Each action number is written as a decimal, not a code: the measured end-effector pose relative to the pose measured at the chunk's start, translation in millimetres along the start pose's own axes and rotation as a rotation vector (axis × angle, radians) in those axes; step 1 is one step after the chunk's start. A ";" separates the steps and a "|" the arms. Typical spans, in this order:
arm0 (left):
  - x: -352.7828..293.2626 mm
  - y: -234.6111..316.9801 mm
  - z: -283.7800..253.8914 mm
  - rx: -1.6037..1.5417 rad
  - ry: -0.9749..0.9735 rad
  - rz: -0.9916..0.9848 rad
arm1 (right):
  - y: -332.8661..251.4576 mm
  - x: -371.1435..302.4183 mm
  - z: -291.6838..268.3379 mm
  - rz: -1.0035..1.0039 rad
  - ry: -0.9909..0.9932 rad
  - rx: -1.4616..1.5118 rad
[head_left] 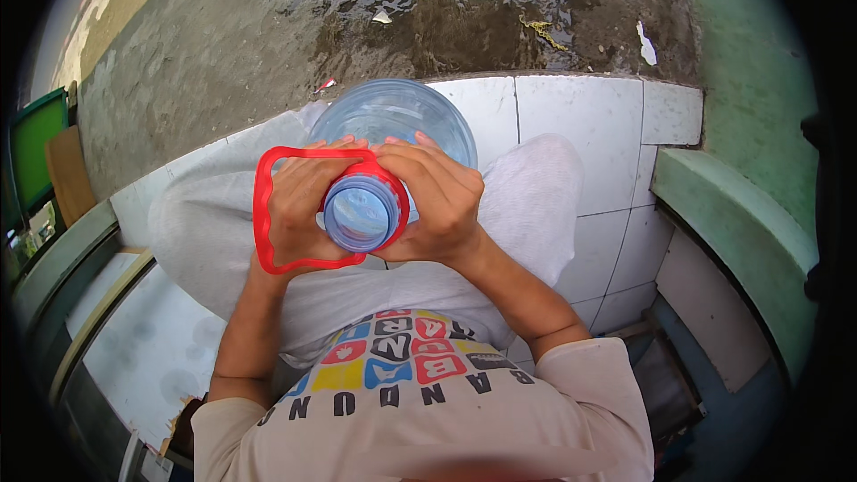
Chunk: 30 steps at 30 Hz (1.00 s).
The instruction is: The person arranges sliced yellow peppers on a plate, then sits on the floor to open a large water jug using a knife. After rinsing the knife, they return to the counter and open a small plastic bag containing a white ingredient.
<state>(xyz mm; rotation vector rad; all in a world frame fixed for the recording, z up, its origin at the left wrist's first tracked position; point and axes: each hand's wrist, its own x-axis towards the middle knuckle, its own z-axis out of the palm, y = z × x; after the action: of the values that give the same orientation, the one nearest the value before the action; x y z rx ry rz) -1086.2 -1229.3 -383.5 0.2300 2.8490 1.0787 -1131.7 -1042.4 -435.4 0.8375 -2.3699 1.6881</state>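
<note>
The jug [402, 107] spread toward twelve o'clock from its neck [361, 214], where the left hand [302, 203], at nine, and right hand [439, 201], at three, clasped the red handle [262, 205]. It seemed stiff, slick, probably light; the handle promised surest hold.

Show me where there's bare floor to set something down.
Bare white tiles lie between the right knee and the green ledge. Grey concrete is open left of the pale scrap, beyond the tiles' edge. Crowded: between right knee and left knee, with left hand, right hand, red handle and blue bottle.
</note>
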 end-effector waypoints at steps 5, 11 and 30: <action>74.2 -22.9 -0.3 -0.160 0.024 0.184 | 27.5 46.2 -10.2 0.029 0.115 -0.067; 144.1 -37.2 17.7 -0.166 -0.005 0.017 | 65.3 95.8 -35.6 0.096 0.073 -0.228; 176.6 -39.4 27.4 -0.384 0.000 -0.098 | 185.6 60.3 -33.0 0.631 -0.181 0.700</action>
<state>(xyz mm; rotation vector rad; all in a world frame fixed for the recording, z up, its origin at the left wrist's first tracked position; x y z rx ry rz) -1260.7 -1210.5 -435.1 0.0604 2.5503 1.5656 -1281.5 -992.6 -554.8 0.2914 -2.2955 2.8970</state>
